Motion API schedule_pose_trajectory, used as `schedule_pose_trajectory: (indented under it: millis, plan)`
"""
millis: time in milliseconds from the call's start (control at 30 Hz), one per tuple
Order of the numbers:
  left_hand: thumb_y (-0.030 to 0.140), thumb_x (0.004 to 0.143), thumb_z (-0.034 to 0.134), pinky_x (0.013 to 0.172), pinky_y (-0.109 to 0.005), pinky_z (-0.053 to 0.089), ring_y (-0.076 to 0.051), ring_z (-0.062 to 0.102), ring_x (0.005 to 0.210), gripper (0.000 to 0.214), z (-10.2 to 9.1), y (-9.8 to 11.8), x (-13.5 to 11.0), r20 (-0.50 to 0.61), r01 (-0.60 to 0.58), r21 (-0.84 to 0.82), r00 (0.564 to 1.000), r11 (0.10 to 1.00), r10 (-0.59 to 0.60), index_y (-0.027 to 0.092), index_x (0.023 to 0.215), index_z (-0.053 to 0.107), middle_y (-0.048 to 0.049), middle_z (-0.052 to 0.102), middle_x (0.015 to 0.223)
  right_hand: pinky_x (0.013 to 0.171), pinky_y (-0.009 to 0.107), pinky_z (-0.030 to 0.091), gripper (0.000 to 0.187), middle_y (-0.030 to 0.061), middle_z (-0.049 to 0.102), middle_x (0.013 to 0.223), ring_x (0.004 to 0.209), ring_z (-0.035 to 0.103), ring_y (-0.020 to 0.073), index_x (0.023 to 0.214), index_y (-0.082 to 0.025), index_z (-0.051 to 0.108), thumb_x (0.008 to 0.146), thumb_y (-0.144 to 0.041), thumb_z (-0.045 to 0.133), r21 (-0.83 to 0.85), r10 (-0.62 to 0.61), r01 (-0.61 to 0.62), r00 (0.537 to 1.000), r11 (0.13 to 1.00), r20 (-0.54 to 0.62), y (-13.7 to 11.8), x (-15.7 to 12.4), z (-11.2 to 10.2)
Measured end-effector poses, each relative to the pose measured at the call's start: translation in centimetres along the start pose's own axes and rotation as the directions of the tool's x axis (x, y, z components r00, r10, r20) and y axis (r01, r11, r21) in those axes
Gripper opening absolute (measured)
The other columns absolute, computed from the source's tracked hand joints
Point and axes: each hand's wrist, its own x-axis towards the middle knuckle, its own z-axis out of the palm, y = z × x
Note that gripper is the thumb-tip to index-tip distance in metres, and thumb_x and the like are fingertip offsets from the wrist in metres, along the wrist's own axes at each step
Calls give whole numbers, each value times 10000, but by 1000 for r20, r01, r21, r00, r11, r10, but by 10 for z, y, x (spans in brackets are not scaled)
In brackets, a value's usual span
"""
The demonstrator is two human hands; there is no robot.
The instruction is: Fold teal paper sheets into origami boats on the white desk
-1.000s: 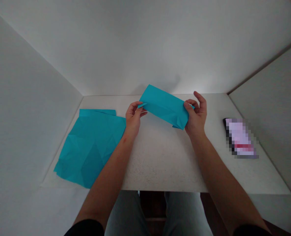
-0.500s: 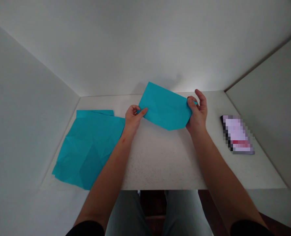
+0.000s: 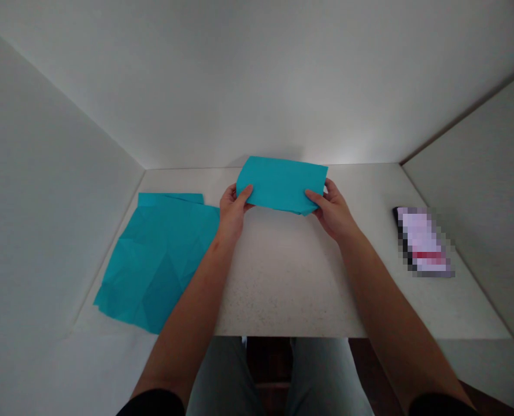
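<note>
A folded piece of turquoise paper (image 3: 280, 182) is held up above the far part of the white table, between both hands. My left hand (image 3: 235, 208) pinches its left edge, thumb on the near face and fingers behind. At the lower right corner my right hand (image 3: 330, 208) grips it the same way, the thumb lying across the front. Larger turquoise paper (image 3: 161, 260), creased and with another piece showing beneath its far edge, lies flat on the left, partly under my left forearm.
The white table (image 3: 283, 277) is hemmed in by a back wall (image 3: 274, 81) and side walls. On the right lies a phone (image 3: 425, 240), its screen blurred out. My legs are below the table's front edge.
The held paper has turned more level and its right end has come in to the left. My right hand has moved left, and its raised fingers now close behind the paper.
</note>
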Motion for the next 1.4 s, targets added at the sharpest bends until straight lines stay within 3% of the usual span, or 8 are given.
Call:
schedule_pose_trajectory:
  millis: [300,467,567,700,867,967,1133,1400]
  plan:
    - [461,911,800,913,-393,693,-251,807,1021,411,4,5,-3,68,129,-191,991,973,-118,189,1202,700,-137,806,1206,921,521,655,1356,107,533,1503,1192,670,320,1648,-468,252,554,-667,1027,-139,-203,227,965,964,165,-2,-12,7]
    - [378,915,788,932,-391,698,-254,813,1033,400,10,10,-9,147,163,-214,980,963,-133,165,1244,706,-128,810,1224,1179,621,496,745,139,413,1543,1461,463,405,1386,-325,646,749,-552,959,-526,-492,426,870,736,17,-4,-15,14]
    - [327,903,791,916,-380,696,-230,821,932,316,14,14,-12,142,202,-225,975,953,-173,155,1159,720,-113,824,1147,1164,611,504,299,121,489,1451,1366,554,361,1147,-302,751,957,-532,763,-572,-607,499,794,651,2,-3,-11,12]
    - [283,914,781,902,-326,667,-160,793,782,170,13,20,-12,115,233,-288,971,929,-209,182,1030,707,-45,817,964,954,487,619,394,97,629,1287,1158,663,295,1318,-316,705,999,-547,695,-485,-593,553,801,677,86,2,-7,11]
    - [307,958,736,841,-270,641,-114,724,656,106,3,28,-8,128,230,-355,972,906,-197,215,973,685,26,750,750,811,414,608,914,51,727,1143,858,674,220,1705,-328,278,941,-428,769,-448,-533,501,844,740,63,4,-5,8]
    - [360,976,698,859,-295,644,-159,779,800,155,-4,31,-5,132,202,-338,977,919,-166,217,1036,705,-15,792,854,883,425,584,765,35,740,1072,884,678,217,1635,-288,410,937,-312,721,-538,-598,479,799,694,-60,-3,-2,-5]
    - [419,915,755,929,-361,637,-267,787,1077,415,-15,30,3,136,125,-237,986,964,-94,177,1249,710,-100,807,1109,974,431,538,207,39,758,1052,1034,685,240,1085,-247,721,926,-214,592,-737,-696,380,698,559,-169,-16,2,-29]
    - [305,906,735,752,-279,618,-168,741,815,483,-22,25,15,-213,121,-43,969,992,-128,212,1370,638,-52,729,1001,1000,463,490,204,49,729,984,979,638,248,994,-246,733,968,-207,534,-825,-751,323,638,463,-172,-23,-2,-30]
